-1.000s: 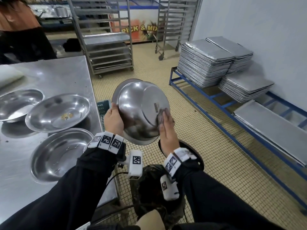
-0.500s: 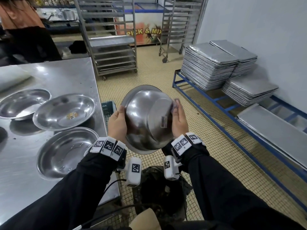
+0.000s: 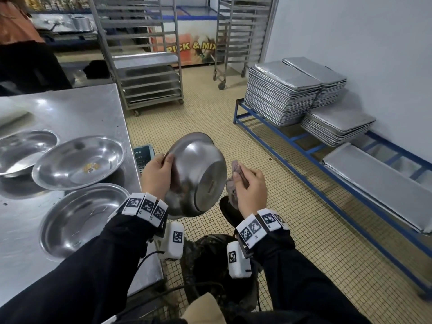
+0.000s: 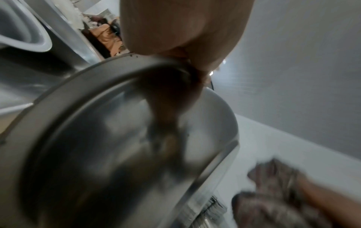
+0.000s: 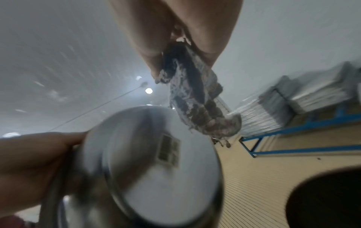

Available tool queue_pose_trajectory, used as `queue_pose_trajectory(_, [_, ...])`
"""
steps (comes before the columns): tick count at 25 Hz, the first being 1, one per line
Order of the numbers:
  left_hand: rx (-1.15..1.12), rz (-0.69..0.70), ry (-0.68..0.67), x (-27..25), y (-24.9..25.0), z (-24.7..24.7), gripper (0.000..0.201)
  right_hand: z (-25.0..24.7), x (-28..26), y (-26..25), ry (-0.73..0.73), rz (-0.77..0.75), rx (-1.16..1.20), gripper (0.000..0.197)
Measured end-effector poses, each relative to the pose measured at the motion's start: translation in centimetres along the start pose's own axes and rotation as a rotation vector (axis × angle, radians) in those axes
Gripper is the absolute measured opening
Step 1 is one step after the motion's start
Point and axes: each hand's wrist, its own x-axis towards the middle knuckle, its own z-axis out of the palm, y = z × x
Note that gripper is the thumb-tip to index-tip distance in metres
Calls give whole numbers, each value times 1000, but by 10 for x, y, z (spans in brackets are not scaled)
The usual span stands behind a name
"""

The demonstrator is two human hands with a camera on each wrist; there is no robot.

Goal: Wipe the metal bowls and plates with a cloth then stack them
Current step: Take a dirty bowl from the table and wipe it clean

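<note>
My left hand [image 3: 160,173] grips the rim of a metal bowl [image 3: 198,174], held in the air with its flat base turned to the right. In the left wrist view the fingers curl over the rim into the bowl's [image 4: 109,146] inside. My right hand [image 3: 250,183] holds a crumpled grey cloth [image 3: 235,178] just off the bowl's right side, not touching it. The right wrist view shows the cloth [image 5: 197,98] hanging above the bowl's base [image 5: 156,162], which bears a barcode label. Three shallow metal bowls [image 3: 78,162] [image 3: 79,218] [image 3: 23,150] sit on the steel table [image 3: 77,111] at left.
A black bin [image 3: 231,211] stands on the tiled floor below my hands. Stacks of baking trays [image 3: 282,90] rest on a blue low rack [image 3: 311,148] along the right wall. Wheeled tray racks [image 3: 145,66] stand behind. A person [image 3: 21,47] is at the far left.
The right hand with the cloth has come off the bowl's base and drawn away to the right. The left hand has turned the bowl so its base faces right.
</note>
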Motion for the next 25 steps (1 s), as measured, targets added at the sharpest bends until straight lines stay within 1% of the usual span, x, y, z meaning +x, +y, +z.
queue_pose_trajectory(2, [121,70,-59,-1,3,0,35,2,2,-20,-2,-144,-6,38])
queue_pose_trajectory(4, [194,136,-102,-3,8,1,35,9,1,-34,-50,-319,-43,35])
queue_pose_trajectory(6, [230,212,-110,-5,13,3,35,22,-1,-38,-94,-472,-133,33])
queue_pose_trajectory(7, [239,251,-109,-5,14,4,36,27,1,-38,-100,-507,-168,34])
queue_pose_trajectory(8, [243,282,-109,-6,16,4,37,29,5,-40,-100,-493,-184,36])
queue_pose_trajectory(9, [240,296,-114,-6,17,3,39,28,11,-42,-104,-428,-185,37])
queue_pose_trajectory(10, [221,296,-115,-5,18,2,41,24,19,-42,-108,-326,-178,38])
queue_pose_trajectory(12, [182,279,-88,0,20,1,43,12,36,-35,-119,-67,-117,39])
queue_pose_trajectory(13, [185,271,-72,3,20,1,45,7,38,-29,-114,10,-85,38])
queue_pose_trajectory(14, [196,264,-62,6,20,2,45,4,36,-24,-109,26,-70,38])
queue_pose_trajectory(15, [204,254,-51,9,20,3,45,4,28,-22,-110,-13,-67,38])
queue_pose_trajectory(17, [198,222,-27,11,20,6,45,15,7,-22,-127,-166,-78,43])
queue_pose_trajectory(19, [194,222,-23,9,24,11,43,32,-5,-25,-135,-341,-157,48])
queue_pose_trajectory(20, [215,238,-31,7,27,14,41,38,-2,-28,-145,-380,-211,49])
queue_pose_trajectory(21, [246,260,-40,5,31,17,39,40,4,-32,-155,-374,-243,52])
queue_pose_trajectory(23, [285,291,-55,2,35,23,39,40,20,-34,-151,-297,-247,58])
queue_pose_trajectory(25, [252,285,-79,4,35,26,42,35,33,-32,-99,-219,-216,57])
